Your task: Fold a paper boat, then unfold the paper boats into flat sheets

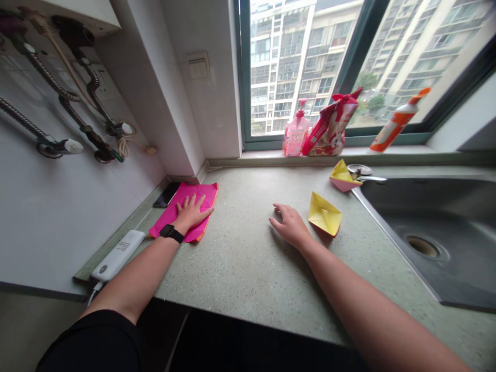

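My left hand [191, 213] lies with its fingers spread on a stack of pink paper [206, 195], whose orange lower sheets peek out at the right edge. My right hand [289, 223] rests on or just over the countertop, fingers apart and holding nothing. Just to its right is a folded yellow paper boat [324, 214] with a reddish underside. A second paper boat [343, 176], yellow with a pink outside, stands farther back beside the sink corner.
A steel sink [403, 258] with a tap [370, 179] takes up the right side. A dark phone [167, 195] and a white power bank [119, 253] lie along the left wall. On the sill stand a pink pump bottle [296, 132], a red bag [329, 126] and an orange-white bottle [399, 124].
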A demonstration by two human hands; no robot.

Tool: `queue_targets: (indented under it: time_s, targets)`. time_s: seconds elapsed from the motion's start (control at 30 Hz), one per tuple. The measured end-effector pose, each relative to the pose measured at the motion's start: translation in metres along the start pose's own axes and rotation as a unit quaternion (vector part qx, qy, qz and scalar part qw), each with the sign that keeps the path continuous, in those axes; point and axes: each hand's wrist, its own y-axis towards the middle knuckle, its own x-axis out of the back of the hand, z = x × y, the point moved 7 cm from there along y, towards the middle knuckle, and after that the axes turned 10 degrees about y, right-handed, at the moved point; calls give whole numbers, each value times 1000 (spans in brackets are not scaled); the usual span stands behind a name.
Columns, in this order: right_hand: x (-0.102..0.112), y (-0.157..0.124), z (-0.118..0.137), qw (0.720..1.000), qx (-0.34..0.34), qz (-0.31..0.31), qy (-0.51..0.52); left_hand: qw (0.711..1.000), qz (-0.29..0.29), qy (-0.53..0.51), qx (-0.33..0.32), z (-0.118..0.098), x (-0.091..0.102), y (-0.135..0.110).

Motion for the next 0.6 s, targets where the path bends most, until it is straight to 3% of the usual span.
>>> queue_targets:
  time_s: [0.2, 0.33, 0.47, 0.6]
  targets:
    - [2, 0, 5, 1000, 11, -2, 16, 1000, -3, 6, -3, 2, -2, 2]
    - [16, -2, 25, 996, 49, -23, 66, 1000, -9, 4, -18, 1, -1, 2]
    - [53, -9, 58, 987, 95, -87, 101, 1000, -8, 0, -25, 1, 0, 2]
    - [114, -12, 65, 963, 112, -218, 111, 998, -25, -50, -25, 1, 14, 0]
